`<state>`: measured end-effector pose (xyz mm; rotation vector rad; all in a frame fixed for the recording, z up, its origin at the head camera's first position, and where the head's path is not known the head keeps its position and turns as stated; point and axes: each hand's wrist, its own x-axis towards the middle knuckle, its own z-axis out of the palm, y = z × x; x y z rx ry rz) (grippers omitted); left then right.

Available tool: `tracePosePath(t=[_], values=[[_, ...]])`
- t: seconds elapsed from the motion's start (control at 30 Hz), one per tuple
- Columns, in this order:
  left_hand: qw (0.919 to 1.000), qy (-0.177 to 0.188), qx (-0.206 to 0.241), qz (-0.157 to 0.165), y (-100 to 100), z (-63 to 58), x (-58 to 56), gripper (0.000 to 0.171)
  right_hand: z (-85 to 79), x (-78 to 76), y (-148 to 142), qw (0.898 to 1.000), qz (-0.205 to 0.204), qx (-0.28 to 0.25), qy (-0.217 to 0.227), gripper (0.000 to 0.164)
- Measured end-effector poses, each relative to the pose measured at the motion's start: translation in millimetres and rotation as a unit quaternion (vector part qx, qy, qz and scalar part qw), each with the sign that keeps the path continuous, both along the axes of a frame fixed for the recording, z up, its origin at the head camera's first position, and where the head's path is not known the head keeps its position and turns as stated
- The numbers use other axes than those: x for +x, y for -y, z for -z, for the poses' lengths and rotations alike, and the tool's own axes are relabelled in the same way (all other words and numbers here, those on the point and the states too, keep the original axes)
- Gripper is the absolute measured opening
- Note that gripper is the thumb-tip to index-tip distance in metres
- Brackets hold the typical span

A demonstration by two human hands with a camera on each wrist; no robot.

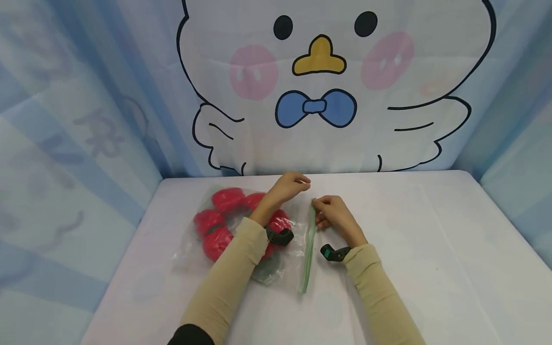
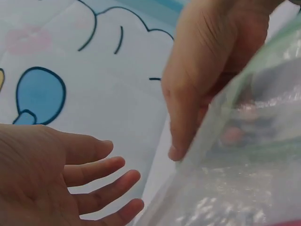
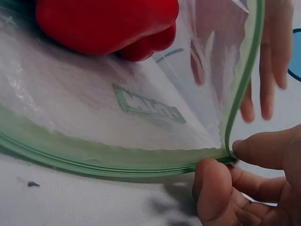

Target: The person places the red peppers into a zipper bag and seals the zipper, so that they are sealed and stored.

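Note:
A clear zip bag (image 1: 286, 275) lies on the table with several red bell peppers (image 1: 217, 243) inside. Its green zip edge (image 1: 309, 249) faces right. At the far end of that edge my right hand (image 1: 338, 218) pinches the bag's corner between thumb and fingers. In the right wrist view two green edges spread apart from this corner, and one red bell pepper (image 3: 108, 23) shows through the plastic. My left hand (image 1: 291, 187) hovers over the bag's far right part with fingers loosely extended, holding nothing. The left forearm hides some of the peppers.
The white table (image 1: 431, 249) stretches to the right of the bag. A curtain (image 1: 310, 148) with a cartoon character hangs behind the table's back edge, and blue-white curtains (image 1: 64, 191) close off both sides. Each wrist wears a black camera strap (image 1: 280, 237).

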<state>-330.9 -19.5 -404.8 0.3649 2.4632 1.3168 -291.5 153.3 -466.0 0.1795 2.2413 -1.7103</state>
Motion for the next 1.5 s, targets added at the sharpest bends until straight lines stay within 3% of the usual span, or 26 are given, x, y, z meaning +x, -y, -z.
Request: tracePosePath(t=[0.3, 0.57, 0.87, 1.2, 1.5], values=[[0.9961, -0.004, -0.074, 0.047, -7, 17.2, -10.2, 0.027, 2.4, 0.0, 0, 1.0, 0.012, -0.008, -0.011, 0.037], [0.996, -0.012, -0.072, 0.051, -7, 27.3, -14.6, 0.025, 1.7, -0.3, 1, 0.999, 0.008, 0.001, -0.041, 0.036], [0.9965, -0.047, -0.059, 0.037, -12, 34.8, -16.4, 0.02, 0.4, -2.1, -1, 1.0, 0.018, -0.003, -0.025, 0.032], [0.9924, -0.087, -0.088, 0.0, -14, 37.6, -16.8, 0.019, 0.3, 3.2, 4, 1.0, 0.015, -0.013, -0.007, 0.023], [0.9959, -0.067, -0.06, -0.008, -9, 38.8, -18.3, 0.02, 1.5, 10.4, 7, 1.0, 0.015, -0.009, -0.012, 0.021]])
